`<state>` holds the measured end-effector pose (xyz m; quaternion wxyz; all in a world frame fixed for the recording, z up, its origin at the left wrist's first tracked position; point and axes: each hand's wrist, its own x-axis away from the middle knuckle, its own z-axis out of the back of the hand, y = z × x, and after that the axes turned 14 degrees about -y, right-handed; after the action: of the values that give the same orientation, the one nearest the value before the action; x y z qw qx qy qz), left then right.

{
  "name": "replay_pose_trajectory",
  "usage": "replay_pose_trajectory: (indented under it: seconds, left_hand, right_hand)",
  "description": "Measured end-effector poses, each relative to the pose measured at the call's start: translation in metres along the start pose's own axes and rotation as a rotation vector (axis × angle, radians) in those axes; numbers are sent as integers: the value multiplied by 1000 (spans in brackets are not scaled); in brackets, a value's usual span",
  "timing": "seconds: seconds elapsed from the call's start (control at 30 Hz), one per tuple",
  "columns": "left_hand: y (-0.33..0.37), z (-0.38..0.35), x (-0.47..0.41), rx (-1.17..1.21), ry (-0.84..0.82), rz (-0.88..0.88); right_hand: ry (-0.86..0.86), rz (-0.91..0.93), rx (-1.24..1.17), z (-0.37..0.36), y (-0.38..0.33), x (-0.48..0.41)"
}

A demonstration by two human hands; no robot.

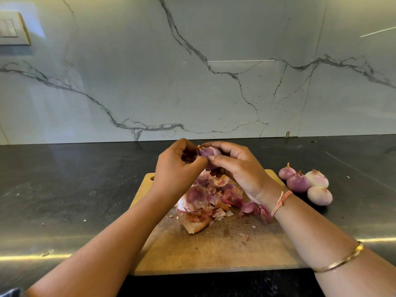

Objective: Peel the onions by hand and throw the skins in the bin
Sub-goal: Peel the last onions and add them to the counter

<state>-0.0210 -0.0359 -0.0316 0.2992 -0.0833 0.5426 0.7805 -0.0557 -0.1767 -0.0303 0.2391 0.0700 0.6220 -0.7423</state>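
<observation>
A small purple onion (pixel 209 152) is held in the air above the far end of the wooden cutting board (pixel 214 249). My right hand (pixel 237 166) grips it from the right, fingers curled over its top. My left hand (pixel 177 166) pinches at the onion's left end, where a bit of dry skin shows. A heap of pink and brown onion skins (pixel 212 202) lies on the board beneath my hands. Several peeled onions (pixel 306 184) sit in a cluster on the dark counter right of the board. No bin is in view.
The dark stone counter (pixel 75 189) runs left and right of the board, with small skin flakes (pixel 84 220) on it. A marble backsplash (pixel 192 71) rises behind. A wall switch plate (pixel 12 28) is at the top left.
</observation>
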Motion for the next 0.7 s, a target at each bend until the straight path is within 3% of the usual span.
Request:
replay_pose_trajectory:
  seconds: [0.4, 0.53, 0.7]
  left_hand:
    - [5, 3, 1, 38, 18, -12]
    - [4, 4, 0, 76, 52, 25]
    - [5, 2, 2, 68, 38, 10]
  right_hand:
    - [-10, 6, -74, 2, 5, -6]
    - [88, 40, 101, 0, 7, -7]
    - [78, -4, 257, -5, 5, -4]
